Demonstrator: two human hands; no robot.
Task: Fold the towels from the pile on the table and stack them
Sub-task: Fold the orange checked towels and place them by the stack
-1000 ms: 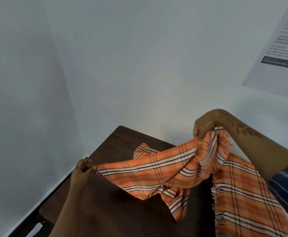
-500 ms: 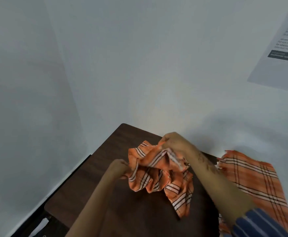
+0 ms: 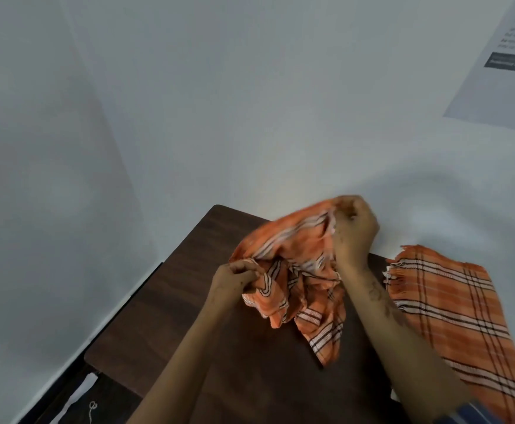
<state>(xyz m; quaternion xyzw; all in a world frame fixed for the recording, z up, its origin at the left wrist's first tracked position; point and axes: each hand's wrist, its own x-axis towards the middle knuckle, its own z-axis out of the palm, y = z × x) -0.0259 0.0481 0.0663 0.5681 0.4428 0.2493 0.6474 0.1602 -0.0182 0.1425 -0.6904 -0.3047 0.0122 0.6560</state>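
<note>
We see a crumpled orange plaid towel (image 3: 293, 270) bunched over the middle of a dark wooden table (image 3: 170, 304), held between both hands. Its upper part is lifted off the wood, while a striped end trails down toward us and lies on the tabletop. The left hand (image 3: 235, 281) grips a fold at the towel's near left side, its fingers curled tight into the cloth. The right hand (image 3: 355, 231) is raised higher and farther back, toward the wall, and its fingers are clenched around a gathered edge at the top of the bundle. The cloth between the two hands sags in loose, uneven folds.

To the right of the right forearm lies a second orange plaid towel (image 3: 452, 307), spread flat along the table's right side, with a fringed edge at its far end. It sits apart from the held towel, with the forearm between them. A blue striped sleeve (image 3: 467, 413) shows at the bottom edge on the right arm.

Behind the table stands a pale wall (image 3: 250, 102), meeting another wall at a corner on the left. A printed paper sheet (image 3: 507, 56) hangs at the upper right; its text is too blurred to read.
</note>
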